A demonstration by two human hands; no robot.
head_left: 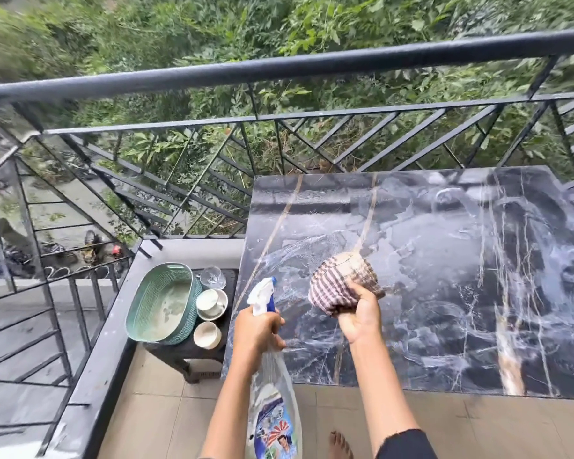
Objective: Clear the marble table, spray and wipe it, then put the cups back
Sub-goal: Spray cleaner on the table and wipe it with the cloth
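Note:
The dark marble table (pixel 444 260) carries wet streaks across its top. My left hand (pixel 257 332) grips a clear spray bottle (pixel 274 402) with a white and blue nozzle, held at the table's near left corner. My right hand (pixel 358 313) holds a bunched checked cloth (pixel 338 279) on the left part of the tabletop. On a low dark side table (pixel 193 356) to the left stand two white cups, one (pixel 211 303) on a saucer and one (pixel 207 335) plain, plus a clear glass (pixel 212 277).
A green oval basket (pixel 161 309) fills the left half of the side table. A black metal railing (pixel 279 71) runs behind and to the left, with a low ledge (pixel 113 342) below it. My bare foot (pixel 340 445) stands on the tiled floor.

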